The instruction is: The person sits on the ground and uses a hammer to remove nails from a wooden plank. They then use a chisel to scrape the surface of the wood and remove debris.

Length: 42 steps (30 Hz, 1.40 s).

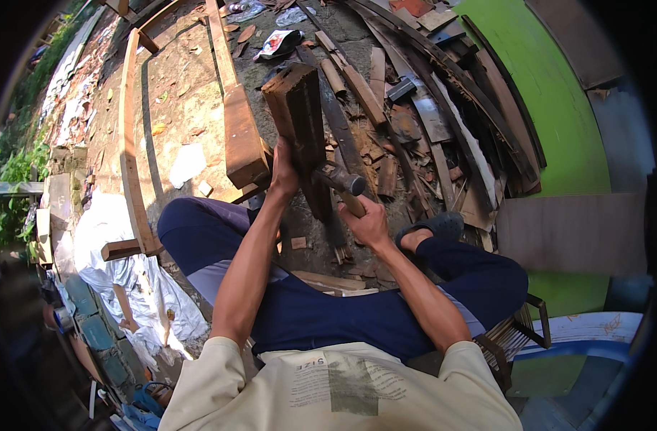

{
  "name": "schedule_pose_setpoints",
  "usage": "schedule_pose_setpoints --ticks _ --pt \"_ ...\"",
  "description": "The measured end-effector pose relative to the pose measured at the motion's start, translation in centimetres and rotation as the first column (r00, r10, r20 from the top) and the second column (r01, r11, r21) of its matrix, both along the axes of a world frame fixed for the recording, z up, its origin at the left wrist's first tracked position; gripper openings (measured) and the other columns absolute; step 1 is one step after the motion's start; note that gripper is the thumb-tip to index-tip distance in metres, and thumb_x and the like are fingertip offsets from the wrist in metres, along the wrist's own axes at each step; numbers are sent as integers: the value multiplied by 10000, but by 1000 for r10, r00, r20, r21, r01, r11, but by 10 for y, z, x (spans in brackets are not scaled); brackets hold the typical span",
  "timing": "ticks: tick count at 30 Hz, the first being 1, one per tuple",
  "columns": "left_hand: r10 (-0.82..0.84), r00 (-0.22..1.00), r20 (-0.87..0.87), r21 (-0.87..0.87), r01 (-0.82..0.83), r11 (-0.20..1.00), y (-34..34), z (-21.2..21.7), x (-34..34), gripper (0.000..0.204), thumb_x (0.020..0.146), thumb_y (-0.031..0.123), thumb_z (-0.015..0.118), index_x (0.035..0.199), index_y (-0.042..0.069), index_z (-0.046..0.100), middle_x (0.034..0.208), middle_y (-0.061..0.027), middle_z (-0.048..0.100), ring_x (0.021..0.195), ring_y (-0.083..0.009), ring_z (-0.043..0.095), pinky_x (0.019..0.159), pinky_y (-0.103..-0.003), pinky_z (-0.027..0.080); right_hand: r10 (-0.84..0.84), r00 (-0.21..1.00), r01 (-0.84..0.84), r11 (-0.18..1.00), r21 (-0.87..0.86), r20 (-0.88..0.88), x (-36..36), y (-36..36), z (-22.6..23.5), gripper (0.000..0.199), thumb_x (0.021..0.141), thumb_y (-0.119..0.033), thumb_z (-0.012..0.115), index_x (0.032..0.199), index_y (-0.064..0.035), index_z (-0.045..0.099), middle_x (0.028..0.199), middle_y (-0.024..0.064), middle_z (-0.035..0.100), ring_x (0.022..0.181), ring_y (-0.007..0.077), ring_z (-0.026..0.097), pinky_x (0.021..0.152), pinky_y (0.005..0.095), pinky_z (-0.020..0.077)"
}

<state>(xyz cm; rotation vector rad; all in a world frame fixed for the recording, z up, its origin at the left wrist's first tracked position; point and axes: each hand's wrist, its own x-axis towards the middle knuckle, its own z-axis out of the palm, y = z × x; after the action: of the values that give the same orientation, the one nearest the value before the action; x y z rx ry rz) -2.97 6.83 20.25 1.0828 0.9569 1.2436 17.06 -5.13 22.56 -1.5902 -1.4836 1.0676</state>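
Blocky brown timber (300,118) — metal-headed hammer (342,179)

Left hand (285,171) extended, right hand (368,225) curled

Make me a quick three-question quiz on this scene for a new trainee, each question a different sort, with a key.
1. Multiple choice: what does the right hand hold?
A) Handsaw
B) Hammer
C) Pliers

2. True or false: the left hand is up against the dark wooden beam.

3. Short answer: on which side of the person does the crumpled white sheet lie?

Key:
1. B, a hammer, gripped by its handle.
2. True; it is at the beam's left side.
3. The left.
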Motion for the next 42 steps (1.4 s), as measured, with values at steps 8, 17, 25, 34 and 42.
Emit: schedule_pose_setpoints --ticks 8,17,25,34,42 --pt "-42 984 175 -31 48 998 -2 -17 -9 1018 894 851 192 1430 23 442 1265 -168 628 1166 -292 628 1046 -440 485 -37 999 37 999 -8 -13 -10 -14 -19 191 867 -209 716 977 -57 685 764 225 660 827 436 672 653 421 523" --pt "80 965 249 -134 -47 990 1 -20 -3 1087 853 893 117 1412 30 469 1248 -168 639 1143 -294 637 1038 -449 486 -15 999 21 992 121 -50 -17 -4 3 179 858 -187 710 976 -55 681 766 225 663 817 431 679 643 431 522" --pt "41 993 108 -70 -34 997 0 2 3 1027 913 819 52 1349 17 523 1145 -153 675 1059 -272 663 978 -426 516 7 977 10 997 -80 212 -1 -26 -38 228 860 -243 691 1010 -71 689 790 242 665 803 455 662 657 479 516" --pt "23 967 253 -49 -11 999 4 -9 -7 904 980 737 117 1365 18 506 1151 -143 667 1017 -257 664 965 -404 519 77 967 -20 973 -228 243 -2 -24 -22 275 892 -304 661 968 -40 657 807 281 661 834 496 640 707 543 503" --pt "219 975 39 54 -221 974 6 -25 19 766 1037 614 247 1080 -62 604 986 -117 661 904 -213 574 834 -377 459 253 881 -106 929 -354 400 19 -21 12 455 944 -437 639 976 16 618 821 332 660 843 536 642 740 579 506"
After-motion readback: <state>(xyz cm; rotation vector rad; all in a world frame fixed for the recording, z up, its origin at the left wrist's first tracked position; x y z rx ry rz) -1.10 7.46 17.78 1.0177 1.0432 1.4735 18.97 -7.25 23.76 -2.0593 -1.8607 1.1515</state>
